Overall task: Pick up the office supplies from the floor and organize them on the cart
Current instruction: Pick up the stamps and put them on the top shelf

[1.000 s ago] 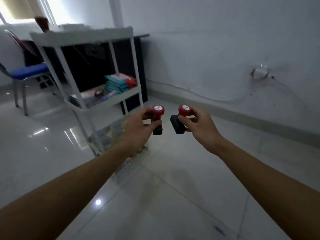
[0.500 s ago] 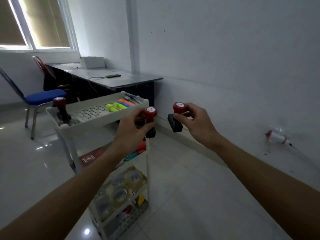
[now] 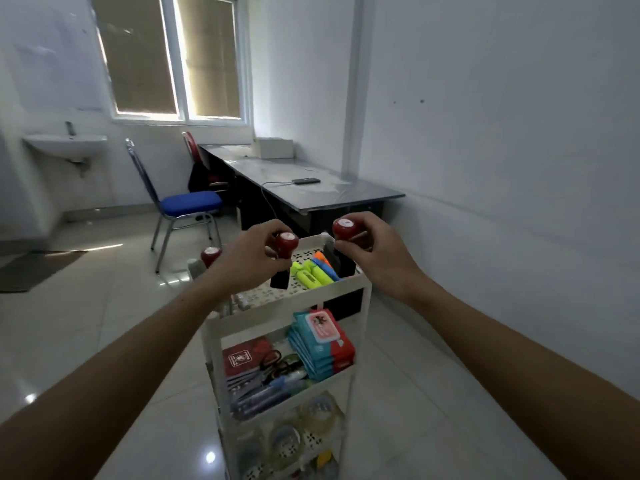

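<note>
Nearest the camera, two bare forearms reach forward from the lower corners. Between them stands the white three-tier cart [image 3: 349, 284]. Its bottom shelf holds rolls of clear tape [image 3: 287, 441], the middle shelf a red booklet [image 3: 244, 356], scissors [image 3: 273, 360], pens [image 3: 263, 393] and a stack of blue and red packets [image 3: 322, 344]. On the perforated top tray lie highlighters [image 3: 313, 271] in yellow, blue and orange, and a third stamp [image 3: 210, 255] with a red knob stands at the tray's far left corner, partly hidden by the left wrist. The left hand [image 3: 249, 258] hangs over the top tray with its fingers curled round the red knob of the left stamp [image 3: 285, 251], whose black base points down just above the tray, beside the highlighters; whether it touches the tray I cannot tell. The right hand [image 3: 377, 254] pinches the neck of the right stamp [image 3: 344, 228] between thumb and fingers, holding it over the tray's right rim, its black base mostly hidden behind the hand. Beyond the cart a dark desk [image 3: 311, 188] runs along the right wall with a phone [image 3: 305, 181] and its cable on top and a white box [image 3: 275, 148] at its far end. A blue-seated chair [image 3: 190, 202] stands to the left on the glossy tiled floor, a second chair is tucked at the desk, a sink [image 3: 65, 145] hangs on the left wall, and a window [image 3: 173, 57] is farthest back.
</note>
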The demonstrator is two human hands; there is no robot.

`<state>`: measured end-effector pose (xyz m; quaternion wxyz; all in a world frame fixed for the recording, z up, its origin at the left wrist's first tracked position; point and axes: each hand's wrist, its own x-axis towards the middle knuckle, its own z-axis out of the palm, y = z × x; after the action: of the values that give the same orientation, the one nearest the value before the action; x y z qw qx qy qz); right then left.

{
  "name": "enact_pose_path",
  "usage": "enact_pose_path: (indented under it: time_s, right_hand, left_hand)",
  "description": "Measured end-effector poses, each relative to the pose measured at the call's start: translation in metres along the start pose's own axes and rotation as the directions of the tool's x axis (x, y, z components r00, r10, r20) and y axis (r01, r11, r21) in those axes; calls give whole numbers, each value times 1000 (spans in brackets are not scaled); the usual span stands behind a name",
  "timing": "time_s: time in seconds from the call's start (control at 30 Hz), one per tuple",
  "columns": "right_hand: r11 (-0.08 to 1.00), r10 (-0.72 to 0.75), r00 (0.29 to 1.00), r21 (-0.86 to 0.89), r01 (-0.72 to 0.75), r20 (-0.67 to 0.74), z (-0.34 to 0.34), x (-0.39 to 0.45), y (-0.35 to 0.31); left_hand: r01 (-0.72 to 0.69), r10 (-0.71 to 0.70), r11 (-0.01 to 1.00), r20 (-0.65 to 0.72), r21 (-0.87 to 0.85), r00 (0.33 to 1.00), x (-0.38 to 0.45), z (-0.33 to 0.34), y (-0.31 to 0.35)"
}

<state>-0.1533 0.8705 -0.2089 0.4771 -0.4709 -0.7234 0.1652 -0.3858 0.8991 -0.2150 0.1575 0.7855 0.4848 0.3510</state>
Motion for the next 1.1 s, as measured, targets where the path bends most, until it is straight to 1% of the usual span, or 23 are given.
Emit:
enact_pose_path:
  time_s: [0.1, 0.2, 0.27, 0.4, 0.5, 0.6, 0.77, 0.97, 1.1]
  right_hand:
    - [999, -16, 1000, -31, 16, -15, 32, 22, -1]
    - [998, 14, 1000, -58, -14, 3, 60, 40, -1]
    - [996, 43, 999, -76, -41, 30, 75, 49, -2]
    - [989, 93, 990, -123, -80, 102, 103, 62, -5]
    - [986, 98, 986, -149, -77, 137, 118, 67, -6]
    - [982, 106, 978, -175, -75, 179, 131, 69, -8]
    - [973, 134, 973, -212, -93, 189, 146, 74, -2]
    - [977, 166, 968, -168, -135, 186, 157, 74, 1]
    - [976, 173, 969, -163, -145, 175, 160, 73, 3]
  left_hand:
    - [33, -36, 970, 7, 243, 999, 18, -20, -12]
    - [39, -52, 869, 12, 493, 999, 32, -35, -20]
    - [32, -71, 798, 41, 602, 997, 39, -41, -24]
    - [57, -146, 744, 78, 666, 986, 45, -44, -36]
    - [34, -173, 698, 123, 715, 977, 46, -41, -46]
    - [24, -192, 679, 146, 733, 970, 47, -44, -52]
    - [28, -231, 679, 178, 733, 956, 51, -52, -54]
    - [4, -196, 634, 156, 773, 968, 50, -50, -56]
    - [5, -214, 603, 155, 798, 964, 45, -45, -56]
